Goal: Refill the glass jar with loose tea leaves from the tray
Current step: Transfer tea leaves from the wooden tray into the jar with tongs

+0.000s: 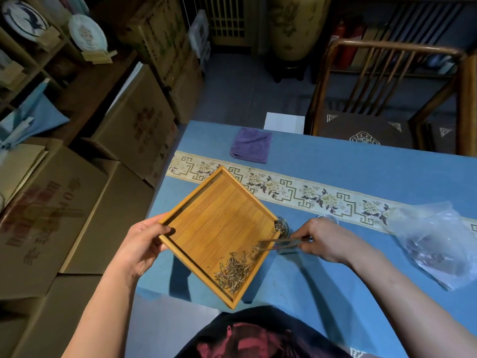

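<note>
The person's left hand (144,244) grips the wooden tray (219,228) by its left corner, thumb over the rim and fingers underneath, holding it up off the blue table (361,280) and tipped so the right corner hangs over the glass jar (282,228). Right hand (322,240) is pinching a pair of thin tweezers (281,242), tips reaching onto the tray near its lower right edge, so both hands are busy and closed around something.

The tea leaves (233,271) sit in a loose pile near the tray's bottom corner, with a few strays closer to the tweezers. Some leaves already show in the jar mouth, though most of the jar is hidden behind the tray, so how full it is can't be told.

Handling-wise, these leaves look dry, wiry and super light, probably brittle, so squeezing hard would likely crumble them. Sweeping or nudging them along the smooth wood toward the corner seems safer than pinching clumps. The tray looks stiff and light, fine to hold one-handed by the rim, but a steep tilt could dump leaves past the small jar opening. The jar is glass, so bumping it with the tray corner is the thing to watch.

A folded purple cloth (250,146) and a crinkly plastic bag (438,241) also sit on the table.
</note>
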